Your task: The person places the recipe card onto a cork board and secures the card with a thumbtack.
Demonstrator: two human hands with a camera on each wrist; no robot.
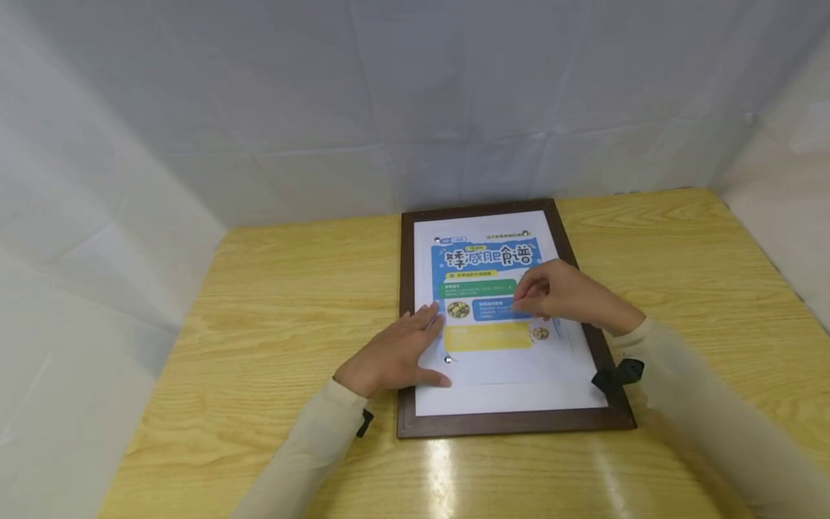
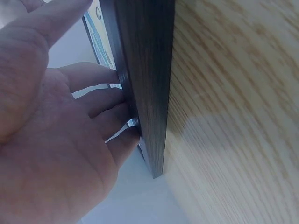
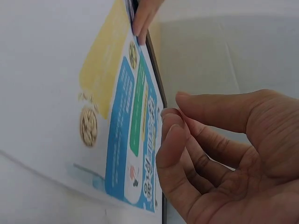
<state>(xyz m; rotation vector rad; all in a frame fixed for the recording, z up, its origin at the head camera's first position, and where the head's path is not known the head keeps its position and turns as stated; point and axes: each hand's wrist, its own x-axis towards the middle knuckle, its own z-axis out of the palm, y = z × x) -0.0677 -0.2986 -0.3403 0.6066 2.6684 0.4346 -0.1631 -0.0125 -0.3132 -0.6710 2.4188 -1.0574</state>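
A printed sheet [image 1: 488, 336] with blue, green and yellow blocks lies on a white board [image 1: 512, 400] with a dark brown frame [image 1: 519, 422]. Small silver round-headed fasteners [image 1: 447, 359] sit near two upper corners and the lower left of the print. Across the frame's left side my left hand [image 1: 398, 353] rests with fingers spread, fingertips on the sheet's left edge. My right hand [image 1: 560, 295] is above the print's right side, thumb and fingertips drawn together. The right wrist view shows its fingers [image 3: 170, 144] curled; whether something tiny is pinched there cannot be made out.
The framed board lies on a yellow wood-grain table [image 1: 292, 324], its far edge near a pale hanging sheet [image 1: 421, 108]. More pale sheeting stands along the left and right sides. A dark strap piece [image 1: 619, 375] is at the right wrist, over the frame's right side.
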